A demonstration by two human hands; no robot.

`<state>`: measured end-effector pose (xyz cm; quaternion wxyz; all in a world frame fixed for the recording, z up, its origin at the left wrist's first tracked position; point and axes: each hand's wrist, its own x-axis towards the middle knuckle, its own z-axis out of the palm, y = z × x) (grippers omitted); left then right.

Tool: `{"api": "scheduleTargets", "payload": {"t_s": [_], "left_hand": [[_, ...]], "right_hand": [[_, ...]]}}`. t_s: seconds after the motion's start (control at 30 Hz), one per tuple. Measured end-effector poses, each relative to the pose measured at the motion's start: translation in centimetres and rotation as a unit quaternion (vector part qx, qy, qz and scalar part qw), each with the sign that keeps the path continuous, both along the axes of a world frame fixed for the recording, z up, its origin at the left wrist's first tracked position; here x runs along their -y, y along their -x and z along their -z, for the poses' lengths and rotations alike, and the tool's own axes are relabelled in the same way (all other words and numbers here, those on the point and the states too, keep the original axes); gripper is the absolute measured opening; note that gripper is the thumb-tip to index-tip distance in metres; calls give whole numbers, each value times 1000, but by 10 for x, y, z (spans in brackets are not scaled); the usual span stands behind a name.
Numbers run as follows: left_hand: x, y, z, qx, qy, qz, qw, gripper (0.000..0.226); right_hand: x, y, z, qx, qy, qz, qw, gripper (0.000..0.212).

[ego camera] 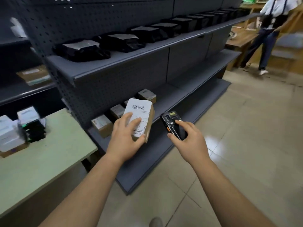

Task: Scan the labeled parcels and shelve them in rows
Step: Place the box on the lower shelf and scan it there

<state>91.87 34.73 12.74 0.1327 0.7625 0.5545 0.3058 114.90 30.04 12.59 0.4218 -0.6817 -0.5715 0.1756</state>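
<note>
My left hand grips a small cardboard parcel with a white barcode label facing up, held in front of the lower shelf. Just to its right, my right hand holds a black handheld scanner, thumb on its keys, its head pointing up and left toward the parcel. Behind the held parcel, several small labelled boxes stand in a row on the lower shelf. The shelf above carries a row of black bagged parcels with grey labels.
A pale green table on the left holds stacked white boxes and black items. Another shelf at far left bears a brown box. A person stands at the far right by wooden furniture. Tiled floor spreads right.
</note>
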Motion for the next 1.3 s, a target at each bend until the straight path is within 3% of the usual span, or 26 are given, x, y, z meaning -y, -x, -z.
{"api": "scheduleTargets", "payload": {"t_s": [0.5, 0.83, 1.07, 1.3], "left_hand": [[-206, -229, 44, -2, 70, 49, 996, 58], [-333, -343, 76, 32, 97, -106, 989, 58], [-404, -354, 116, 53, 118, -235, 963, 59], [-486, -362, 171, 65, 152, -315, 935, 58]], "right_hand": [[-180, -203, 31, 0, 44, 58, 997, 49], [-346, -330, 63, 30, 75, -58, 995, 51], [-469, -343, 103, 63, 108, -181, 975, 64], [-584, -333, 152, 91, 110, -261, 955, 65]]}}
